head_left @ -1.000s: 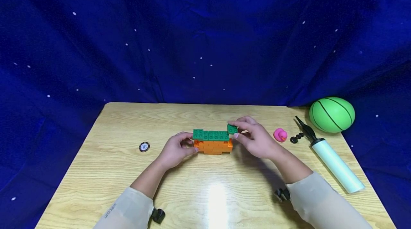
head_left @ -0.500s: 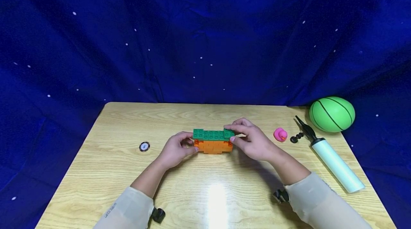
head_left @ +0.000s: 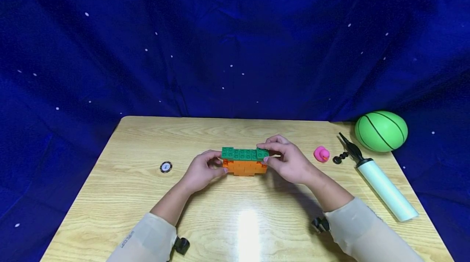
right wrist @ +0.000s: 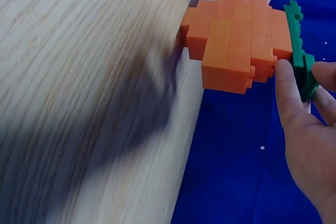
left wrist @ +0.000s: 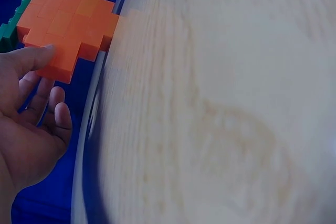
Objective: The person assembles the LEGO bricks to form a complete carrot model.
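Observation:
An orange building-brick assembly (head_left: 244, 167) with stepped edges stands upright on the table, topped by a row of green bricks (head_left: 242, 155). My left hand (head_left: 200, 173) holds its left end, thumb on the front face and fingers behind. At the opposite end my right hand (head_left: 289, 162) pinches a small green brick (head_left: 261, 154) that sits on the row. In the right wrist view this green brick (right wrist: 310, 73) is between thumb and fingers, and one fingertip touches the orange side. Studs show on the assembly's orange steps. Whether the small brick is fully pressed down I cannot tell.
A poker chip (head_left: 166, 167) lies to the left. On the right are a pink rubber duck (head_left: 321, 154), small black round pieces (head_left: 340, 158), a hand pump (head_left: 385, 188) and a green ball (head_left: 381, 131). A blue curtain (head_left: 235, 49) hangs behind the table's back edge.
The right hand has brought the small green brick left and down onto the right end of the green row. The left hand keeps its hold in place.

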Motion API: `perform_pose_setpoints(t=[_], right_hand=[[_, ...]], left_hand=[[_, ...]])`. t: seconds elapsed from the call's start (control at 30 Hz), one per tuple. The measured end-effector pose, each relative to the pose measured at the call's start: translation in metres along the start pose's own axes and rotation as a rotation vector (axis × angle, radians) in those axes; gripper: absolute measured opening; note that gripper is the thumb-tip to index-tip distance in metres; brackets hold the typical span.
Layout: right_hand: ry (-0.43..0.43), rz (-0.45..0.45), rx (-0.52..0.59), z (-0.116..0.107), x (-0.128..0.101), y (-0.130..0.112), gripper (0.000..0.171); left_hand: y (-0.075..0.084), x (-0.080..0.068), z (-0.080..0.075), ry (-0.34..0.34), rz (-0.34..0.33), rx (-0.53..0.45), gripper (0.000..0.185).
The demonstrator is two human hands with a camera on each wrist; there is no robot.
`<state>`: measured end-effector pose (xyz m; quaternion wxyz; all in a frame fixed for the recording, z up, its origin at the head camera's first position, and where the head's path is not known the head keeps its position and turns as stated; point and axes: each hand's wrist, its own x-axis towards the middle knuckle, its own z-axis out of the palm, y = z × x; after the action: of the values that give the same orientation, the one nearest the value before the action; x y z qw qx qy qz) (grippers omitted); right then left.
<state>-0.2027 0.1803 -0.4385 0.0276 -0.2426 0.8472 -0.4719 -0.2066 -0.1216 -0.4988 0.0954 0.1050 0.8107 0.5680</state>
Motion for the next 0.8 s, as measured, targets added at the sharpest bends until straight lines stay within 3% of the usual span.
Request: perform_pose_setpoints(t=[0.2, 0.8], right_hand=[[0.014, 0.025, 0.074, 0.0024, 0.0026, -0.0001, 0.038], [0.026, 0.057, 0.068, 0.0008, 0.0035, -0.0008, 0.034]], left_hand=[[-0.0009, 0.0002, 0.0003, -0.005, -0.004, 0.001, 0.051], [-0.0006, -0.0006, 0.0012, 0.006, 0.013, 0.020, 0.044]])
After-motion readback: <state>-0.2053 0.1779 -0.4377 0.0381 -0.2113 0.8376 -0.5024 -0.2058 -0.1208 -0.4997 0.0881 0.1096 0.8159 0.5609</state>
